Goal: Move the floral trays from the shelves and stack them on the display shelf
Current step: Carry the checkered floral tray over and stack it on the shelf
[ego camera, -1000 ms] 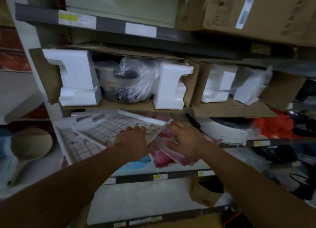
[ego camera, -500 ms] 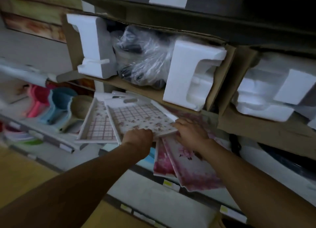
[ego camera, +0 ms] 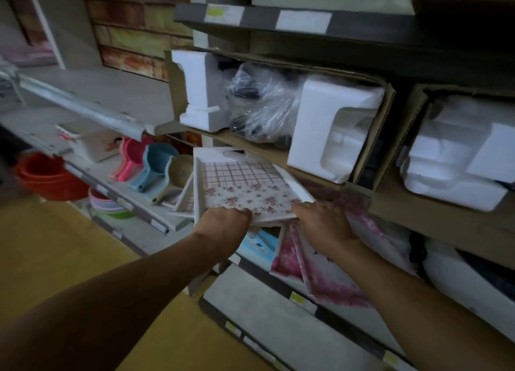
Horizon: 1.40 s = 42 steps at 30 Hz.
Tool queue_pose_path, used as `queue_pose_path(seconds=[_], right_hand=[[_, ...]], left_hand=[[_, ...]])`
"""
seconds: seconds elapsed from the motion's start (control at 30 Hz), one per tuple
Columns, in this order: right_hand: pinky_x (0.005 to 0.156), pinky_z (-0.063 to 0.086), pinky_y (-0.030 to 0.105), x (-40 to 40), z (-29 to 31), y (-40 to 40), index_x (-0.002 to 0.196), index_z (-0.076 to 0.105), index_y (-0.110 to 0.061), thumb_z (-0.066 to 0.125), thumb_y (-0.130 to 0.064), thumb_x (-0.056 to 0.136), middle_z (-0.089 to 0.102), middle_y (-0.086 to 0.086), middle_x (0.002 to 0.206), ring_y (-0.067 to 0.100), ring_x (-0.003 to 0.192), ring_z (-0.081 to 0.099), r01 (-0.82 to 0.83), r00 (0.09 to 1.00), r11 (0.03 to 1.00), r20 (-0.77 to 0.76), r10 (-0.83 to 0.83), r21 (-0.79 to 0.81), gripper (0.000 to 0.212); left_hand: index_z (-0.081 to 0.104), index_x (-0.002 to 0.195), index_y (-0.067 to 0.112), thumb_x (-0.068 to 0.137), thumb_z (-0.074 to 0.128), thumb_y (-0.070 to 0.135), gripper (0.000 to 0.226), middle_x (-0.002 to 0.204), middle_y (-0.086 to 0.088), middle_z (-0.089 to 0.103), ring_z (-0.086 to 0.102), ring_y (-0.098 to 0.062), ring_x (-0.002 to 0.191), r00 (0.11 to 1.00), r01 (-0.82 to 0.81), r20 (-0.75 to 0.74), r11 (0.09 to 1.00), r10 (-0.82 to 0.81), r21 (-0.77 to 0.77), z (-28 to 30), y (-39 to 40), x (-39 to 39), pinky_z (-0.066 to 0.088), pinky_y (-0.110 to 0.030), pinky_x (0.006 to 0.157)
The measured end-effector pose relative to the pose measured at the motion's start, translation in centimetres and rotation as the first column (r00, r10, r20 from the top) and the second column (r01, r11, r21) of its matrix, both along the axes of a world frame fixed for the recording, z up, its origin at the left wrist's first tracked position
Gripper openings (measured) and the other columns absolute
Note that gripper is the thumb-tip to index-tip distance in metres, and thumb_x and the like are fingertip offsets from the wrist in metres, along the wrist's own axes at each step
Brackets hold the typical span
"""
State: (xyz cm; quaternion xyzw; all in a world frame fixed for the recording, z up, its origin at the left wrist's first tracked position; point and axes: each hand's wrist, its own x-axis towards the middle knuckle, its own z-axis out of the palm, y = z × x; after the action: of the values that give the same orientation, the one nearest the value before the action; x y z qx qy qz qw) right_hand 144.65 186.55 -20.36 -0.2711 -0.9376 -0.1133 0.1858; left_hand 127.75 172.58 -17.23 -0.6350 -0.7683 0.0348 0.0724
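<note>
A white floral tray (ego camera: 245,188) with a pink grid and small roses lies tilted at the front of the middle shelf. My left hand (ego camera: 225,225) grips its near edge, fingers curled over the rim. My right hand (ego camera: 320,223) holds the tray's near right corner. A second white grid tray (ego camera: 187,200) leans just left of and behind it. Two pink blossom trays (ego camera: 328,276) lie under my right wrist and stick out over the shelf edge. A light blue item (ego camera: 256,245) sits below the held tray.
Open cardboard boxes with white foam blocks (ego camera: 331,125) and a plastic-wrapped appliance (ego camera: 259,103) hang close above the trays. To the left, a lower white shelf (ego camera: 133,203) carries coloured scoops (ego camera: 156,164), stacked bowls and a red basin (ego camera: 47,175). Yellow floor lies below.
The view has swung left and closer. The grid floral tray has slid out toward me from under the box, with both hands staying on its near edge.
</note>
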Motion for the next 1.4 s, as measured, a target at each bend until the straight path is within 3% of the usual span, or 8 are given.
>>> queue_pose_path(seconds=[0.3, 0.4, 0.57, 0.83, 1.23, 1.4], right_hand=[[0.048, 0.050, 0.030, -6.9, 2.9, -8.7, 0.078, 0.068, -0.020, 0.082, -0.013, 0.066, 0.070, 0.003, 0.071, 0.025, 0.056, 0.065, -0.128, 0.991, 0.985, -0.022, 0.131, 0.112, 0.020], [0.050, 0.051, 0.032, -10.5, 3.2, -12.2, 0.081, 0.065, -0.022, 0.075, -0.018, 0.076, 0.069, 0.001, 0.075, 0.027, 0.061, 0.063, -0.161, 0.984, 0.980, -0.054, 0.168, 0.121, 0.011], [0.042, 0.045, 0.031, -17.2, 4.5, -19.4, 0.075, 0.065, -0.018, 0.079, -0.009, 0.068, 0.065, 0.003, 0.066, 0.029, 0.052, 0.060, -0.281, 0.949, 0.946, -0.102, 0.300, 0.162, 0.018], [0.048, 0.049, 0.032, -27.3, 6.1, -28.4, 0.082, 0.068, -0.019, 0.077, -0.019, 0.074, 0.070, 0.002, 0.078, 0.028, 0.063, 0.065, -0.416, 0.890, 0.886, -0.111, 0.443, 0.204, 0.012], [0.049, 0.037, 0.027, -42.8, 7.4, -31.8, 0.073, 0.063, -0.021, 0.076, -0.016, 0.073, 0.063, 0.000, 0.064, 0.024, 0.053, 0.058, -0.516, 0.840, 0.829, -0.066, 0.539, 0.215, 0.014], [0.052, 0.046, 0.032, -49.5, 8.5, -30.1, 0.080, 0.066, -0.018, 0.062, -0.018, 0.083, 0.066, 0.002, 0.068, 0.027, 0.057, 0.060, -0.614, 0.761, 0.760, -0.096, 0.642, 0.214, 0.004]], left_hand=[[0.048, 0.123, 0.018, 0.095, 0.044, 0.016, 0.029, 0.112, -0.007, 0.063, 0.063, -0.027, 0.098, 0.993, -0.112, -0.018, 0.991, 0.114, 0.073, 2.1, -11.3, -5.3, 0.049, -0.034, 0.076], [0.049, 0.122, 0.018, 0.096, 0.040, 0.016, 0.028, 0.111, -0.007, 0.064, 0.064, -0.027, 0.095, 0.987, -0.157, -0.009, 0.981, 0.159, 0.115, 2.6, -16.1, -8.0, 0.051, -0.036, 0.075], [0.048, 0.119, 0.016, 0.093, 0.040, 0.010, 0.028, 0.106, -0.008, 0.065, 0.064, -0.030, 0.093, 0.966, -0.250, -0.034, 0.959, 0.256, 0.134, 3.7, -24.6, -12.9, 0.045, -0.035, 0.069], [0.049, 0.120, 0.017, 0.093, 0.040, 0.008, 0.030, 0.104, -0.007, 0.066, 0.065, -0.030, 0.091, 0.911, -0.396, -0.036, 0.899, 0.410, 0.187, 5.0, -35.3, -20.2, 0.049, -0.038, 0.069], [0.048, 0.114, 0.017, 0.092, 0.038, 0.007, 0.025, 0.096, -0.005, 0.067, 0.064, -0.028, 0.080, 0.812, -0.546, -0.097, 0.808, 0.576, 0.223, 5.7, -40.1, -31.6, 0.040, -0.034, 0.058], [0.048, 0.115, 0.016, 0.094, 0.039, 0.009, 0.024, 0.096, -0.005, 0.067, 0.064, -0.027, 0.080, 0.752, -0.611, -0.128, 0.757, 0.646, 0.230, 6.7, -38.8, -36.7, 0.041, -0.033, 0.058]])
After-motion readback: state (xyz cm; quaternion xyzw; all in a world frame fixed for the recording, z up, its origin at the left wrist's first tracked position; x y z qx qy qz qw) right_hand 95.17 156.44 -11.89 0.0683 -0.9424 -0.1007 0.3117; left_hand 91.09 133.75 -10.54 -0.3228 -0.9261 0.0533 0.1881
